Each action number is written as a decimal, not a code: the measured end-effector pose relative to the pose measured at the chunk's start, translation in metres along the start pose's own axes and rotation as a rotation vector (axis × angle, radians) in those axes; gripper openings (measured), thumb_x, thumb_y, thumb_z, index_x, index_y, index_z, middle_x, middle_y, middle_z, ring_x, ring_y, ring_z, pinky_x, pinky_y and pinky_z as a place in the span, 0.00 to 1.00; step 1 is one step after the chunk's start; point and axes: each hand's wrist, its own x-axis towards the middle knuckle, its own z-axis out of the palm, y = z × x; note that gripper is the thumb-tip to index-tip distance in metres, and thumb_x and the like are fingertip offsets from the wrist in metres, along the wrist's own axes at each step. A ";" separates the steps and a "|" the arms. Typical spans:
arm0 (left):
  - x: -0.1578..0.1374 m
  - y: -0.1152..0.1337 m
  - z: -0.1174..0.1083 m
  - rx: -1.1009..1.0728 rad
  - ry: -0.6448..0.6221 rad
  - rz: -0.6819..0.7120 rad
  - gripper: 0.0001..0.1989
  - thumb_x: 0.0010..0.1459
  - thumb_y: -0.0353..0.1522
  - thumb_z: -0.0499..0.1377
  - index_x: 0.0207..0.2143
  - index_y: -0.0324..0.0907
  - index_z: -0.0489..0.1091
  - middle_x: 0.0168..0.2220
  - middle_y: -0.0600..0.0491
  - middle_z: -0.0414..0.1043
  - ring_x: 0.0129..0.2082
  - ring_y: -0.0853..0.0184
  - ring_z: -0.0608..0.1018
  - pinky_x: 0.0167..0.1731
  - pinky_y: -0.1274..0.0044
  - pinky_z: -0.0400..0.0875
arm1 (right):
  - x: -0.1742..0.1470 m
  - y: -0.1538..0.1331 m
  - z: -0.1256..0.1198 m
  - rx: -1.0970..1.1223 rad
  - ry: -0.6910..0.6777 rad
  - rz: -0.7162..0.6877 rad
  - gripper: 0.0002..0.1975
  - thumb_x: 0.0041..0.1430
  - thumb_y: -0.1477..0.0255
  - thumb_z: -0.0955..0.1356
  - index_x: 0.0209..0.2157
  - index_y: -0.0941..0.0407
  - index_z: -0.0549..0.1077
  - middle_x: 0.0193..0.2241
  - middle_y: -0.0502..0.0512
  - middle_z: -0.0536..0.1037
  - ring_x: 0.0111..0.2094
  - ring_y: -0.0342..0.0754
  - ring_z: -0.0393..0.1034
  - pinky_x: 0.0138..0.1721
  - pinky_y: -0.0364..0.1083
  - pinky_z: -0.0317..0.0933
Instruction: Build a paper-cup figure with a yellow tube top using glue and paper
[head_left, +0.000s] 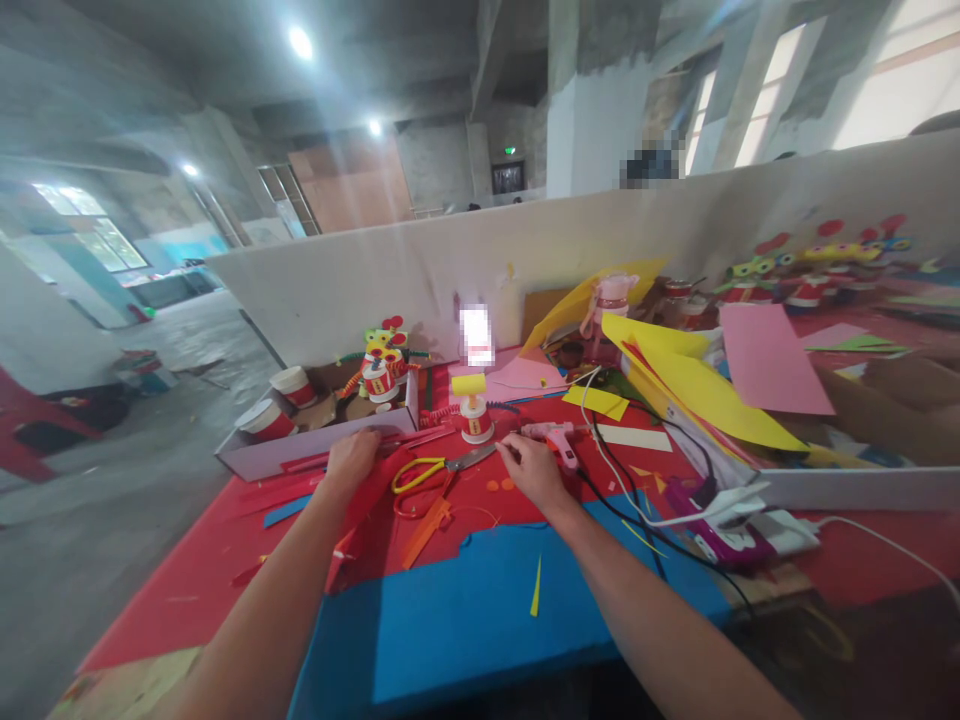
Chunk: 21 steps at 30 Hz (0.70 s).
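My left hand [355,456] is at the front rim of the box on the left, fingers curled down among red strips [420,437]; what they hold is hidden. My right hand [534,468] is closed in a pinch beside the tip of the yellow-handled scissors [421,474]; anything between the fingertips is too small to name. The scissors lie with blades towards that hand. Just behind them stands a small paper-cup figure [475,422] with a yellow roll on top and coiled arms. A pink glue gun [559,440] lies right of my right hand.
A shallow box [262,458] at left holds paper cups and a finished figure [380,375]. Blue sheet [450,620] covers the near table. Cables run to a purple power strip [712,535] at right. Coloured sheets [776,358] pile in another box. A white partition [360,260] stands behind.
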 end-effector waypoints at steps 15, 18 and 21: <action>-0.046 0.135 -0.038 -0.717 0.445 0.545 0.12 0.63 0.35 0.52 0.40 0.44 0.75 0.38 0.51 0.79 0.36 0.69 0.78 0.38 0.80 0.70 | 0.004 -0.018 -0.014 0.783 -0.265 0.114 0.25 0.53 0.49 0.67 0.43 0.54 0.70 0.20 0.45 0.69 0.20 0.42 0.63 0.21 0.41 0.57; -0.048 0.159 -0.014 -0.801 0.428 0.690 0.13 0.62 0.30 0.51 0.41 0.45 0.75 0.42 0.50 0.77 0.43 0.68 0.77 0.43 0.77 0.71 | 0.005 -0.014 -0.017 0.692 -0.163 0.221 0.24 0.61 0.49 0.58 0.36 0.53 0.73 0.19 0.47 0.68 0.19 0.43 0.63 0.20 0.42 0.59; -0.055 0.157 0.001 -0.761 0.446 0.672 0.15 0.58 0.25 0.49 0.39 0.43 0.74 0.42 0.47 0.76 0.43 0.66 0.77 0.42 0.75 0.72 | 0.006 -0.008 -0.025 0.659 0.000 0.303 0.24 0.63 0.51 0.57 0.35 0.54 0.73 0.19 0.48 0.70 0.19 0.43 0.66 0.22 0.42 0.61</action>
